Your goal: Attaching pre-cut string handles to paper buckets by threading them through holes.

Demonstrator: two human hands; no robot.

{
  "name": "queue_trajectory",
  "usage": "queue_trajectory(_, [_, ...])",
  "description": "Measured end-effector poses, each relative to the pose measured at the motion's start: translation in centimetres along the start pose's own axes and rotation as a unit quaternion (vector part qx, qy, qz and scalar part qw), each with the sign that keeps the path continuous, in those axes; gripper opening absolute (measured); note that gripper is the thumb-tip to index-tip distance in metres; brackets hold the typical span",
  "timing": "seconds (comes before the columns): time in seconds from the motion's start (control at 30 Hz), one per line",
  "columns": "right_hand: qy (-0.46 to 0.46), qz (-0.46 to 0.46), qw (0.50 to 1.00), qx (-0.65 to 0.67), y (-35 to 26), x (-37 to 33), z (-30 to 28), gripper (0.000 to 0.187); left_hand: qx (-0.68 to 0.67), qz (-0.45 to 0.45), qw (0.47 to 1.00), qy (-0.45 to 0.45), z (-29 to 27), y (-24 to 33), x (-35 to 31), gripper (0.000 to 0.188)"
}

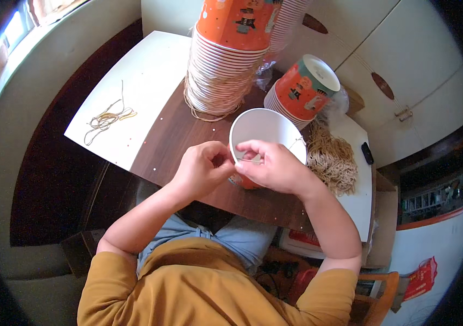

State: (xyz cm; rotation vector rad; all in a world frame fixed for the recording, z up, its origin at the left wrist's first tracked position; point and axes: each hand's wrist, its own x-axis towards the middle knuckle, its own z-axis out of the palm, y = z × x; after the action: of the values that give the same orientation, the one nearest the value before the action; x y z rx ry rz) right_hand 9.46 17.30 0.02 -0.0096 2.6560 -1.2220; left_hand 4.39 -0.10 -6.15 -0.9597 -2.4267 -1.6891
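A white-lined paper bucket (pixel 266 127) with an orange printed outside stands tilted at the table's near edge, its mouth toward me. My left hand (pixel 204 168) is closed at the bucket's left rim, on the outer side; its fingertips are partly hidden. My right hand (pixel 275 165) reaches over the mouth to that same rim, thumb and fingers pinching a thin cord (pixel 249 160). On the bucket's right rim a short piece of cord (pixel 299 140) shows. A pile of loose beige cords (pixel 333 161) lies just right of the bucket.
Behind the bucket rises a tall stack of orange buckets (pixel 220 70) with cords hanging round it. A shorter upside-down stack (pixel 299 89) stands to its right. Several loose cords (pixel 106 120) lie on the table's white left part. A black object (pixel 367 153) rests near the right edge.
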Motion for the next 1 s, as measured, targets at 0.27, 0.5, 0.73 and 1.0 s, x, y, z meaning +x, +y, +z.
queue_trajectory(0.27, [0.014,-0.015,0.98,-0.197,-1.4,-2.4,-0.6,0.046,-0.358,-0.081,0.924,-0.111,-3.0,-1.6,-1.8,0.002])
queue_trajectory(0.5, [0.06,-0.251,0.933,-0.25,-2.0,-3.1,-1.0,0.02,-0.426,-0.115,0.882,-0.169,-3.6,1.4,-0.7,0.01])
queue_trajectory(0.73, [-0.037,-0.245,0.95,-0.19,-3.6,-2.4,-3.0,0.012,-0.475,-0.172,0.855,-0.116,-3.6,0.9,-0.3,0.021])
queue_trajectory(1.0, [-0.016,-0.19,0.964,-0.186,-2.8,-3.1,-0.1,0.028,-0.383,-0.148,0.91,-0.057,-3.0,-0.4,-4.5,0.027])
